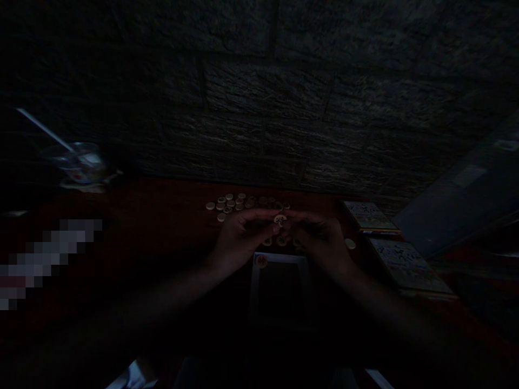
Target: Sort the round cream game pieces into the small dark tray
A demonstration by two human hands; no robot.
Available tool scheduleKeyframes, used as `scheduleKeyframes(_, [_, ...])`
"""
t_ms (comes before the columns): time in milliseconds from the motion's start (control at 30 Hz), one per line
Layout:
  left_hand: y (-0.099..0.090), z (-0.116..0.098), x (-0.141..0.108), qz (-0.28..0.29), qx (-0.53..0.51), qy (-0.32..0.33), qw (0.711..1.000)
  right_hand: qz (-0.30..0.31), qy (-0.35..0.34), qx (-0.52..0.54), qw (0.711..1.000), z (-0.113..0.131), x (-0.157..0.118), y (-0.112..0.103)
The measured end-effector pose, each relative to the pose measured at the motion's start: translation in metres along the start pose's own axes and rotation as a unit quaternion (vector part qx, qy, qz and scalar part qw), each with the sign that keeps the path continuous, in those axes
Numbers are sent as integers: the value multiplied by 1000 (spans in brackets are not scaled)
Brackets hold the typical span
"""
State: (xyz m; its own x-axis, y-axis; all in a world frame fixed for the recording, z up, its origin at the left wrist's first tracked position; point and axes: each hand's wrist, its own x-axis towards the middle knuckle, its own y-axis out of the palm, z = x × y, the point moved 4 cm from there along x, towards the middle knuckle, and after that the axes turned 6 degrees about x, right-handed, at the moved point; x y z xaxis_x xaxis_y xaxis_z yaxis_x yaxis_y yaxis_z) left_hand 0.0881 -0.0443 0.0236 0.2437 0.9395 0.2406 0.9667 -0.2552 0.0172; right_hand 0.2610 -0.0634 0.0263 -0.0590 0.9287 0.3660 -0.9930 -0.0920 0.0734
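Pinching one round piece (280, 220) with a dark character on its face, I hold it between the fingers of my left hand (239, 232) and my right hand (327, 237), just beyond the far edge of the open tray (286, 257) on the bench (162, 216). The fingers of both hands are nearly closed, with only this piece between their tips; the light is weak, so I cannot tell how firmly each hand presses. Below my hands, near the tray's far edge, lies a short row of pieces (281, 241). A marked piece (261, 261) is at the tray's far left corner; whether it touches the rim, I cannot tell. Farther beyond the tray there is a loose group of pieces (230, 203), some pale and some marked. One pale piece (350, 244) rests to the right of the tray, and more to its right lie two printed boxes (409, 265). Well to the left of the tray stands a clear cup (83, 165) with a straw (44, 130). Beyond the tray rises a rough stone wall (243, 102).
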Motion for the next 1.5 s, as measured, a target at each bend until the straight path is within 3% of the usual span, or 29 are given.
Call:
scheduleKeyframes(200, [-1,1,0,-6,3,0,1000,4,-3,0,1000,2,0,1])
scheduleKeyframes(667, [5,-1,-4,41,26,33,998,-21,34,2,999,-1,-1,3])
scheduleKeyframes(1167, [2,1,-3,6,-31,-40,999,-2,52,11,999,-3,-1,2])
scheduleKeyframes(1500, [2,4,-3,19,-2,1,1000,-5,52,19,998,-5,-1,3])
